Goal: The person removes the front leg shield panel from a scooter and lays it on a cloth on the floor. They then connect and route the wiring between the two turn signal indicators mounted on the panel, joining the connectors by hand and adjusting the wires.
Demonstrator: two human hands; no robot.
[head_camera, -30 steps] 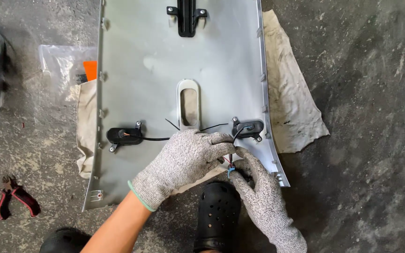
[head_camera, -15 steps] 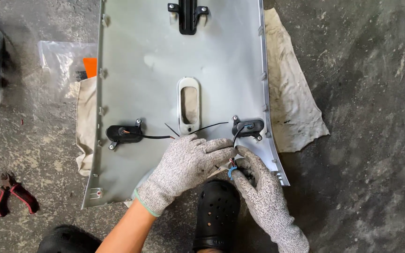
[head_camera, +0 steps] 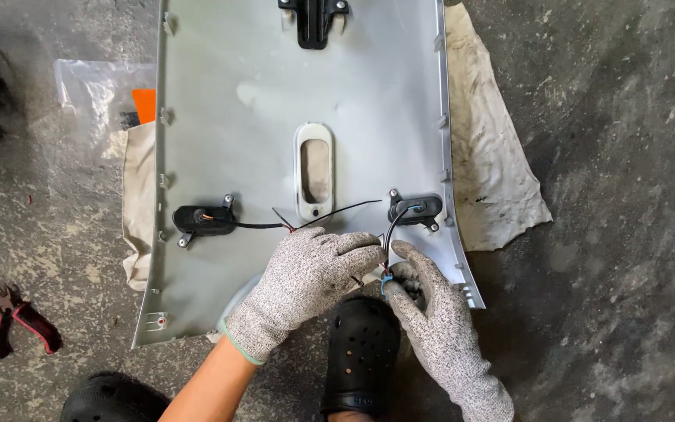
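Left of the grey panel [head_camera: 236, 141], on the stained concrete floor [head_camera: 611, 156], lay a pair of red-handled pliers [head_camera: 17, 320], well apart from both hands. Further up on that same side sat a clear plastic bag [head_camera: 95, 94] with an orange piece inside it, just beside the panel's edge. Under the panel a dirty cloth [head_camera: 494, 156] was spread, showing on both sides of it.

On the panel itself, toward its left side, a black lamp fitting [head_camera: 201, 220] was fixed, and a thin black wire [head_camera: 263, 226] ran from it toward the panel's middle, below the oval slot [head_camera: 314, 170]. The left hand [head_camera: 306, 285], in a grey knit glove, lay palm down over the lower part of the panel, fingers curled loosely on the wires there; whether it actually gripped them I could not tell.

Right of it, touching its fingertips, the right hand [head_camera: 431, 312], also gloved, pinched a small blue wire end [head_camera: 385, 280] between thumb and forefinger. From that spot a black wire rose to the second black lamp fitting [head_camera: 414, 209] near the panel's right edge, just above the right hand. Below the panel's lower edge, between the two forearms, stood a black perforated clog [head_camera: 361, 352].
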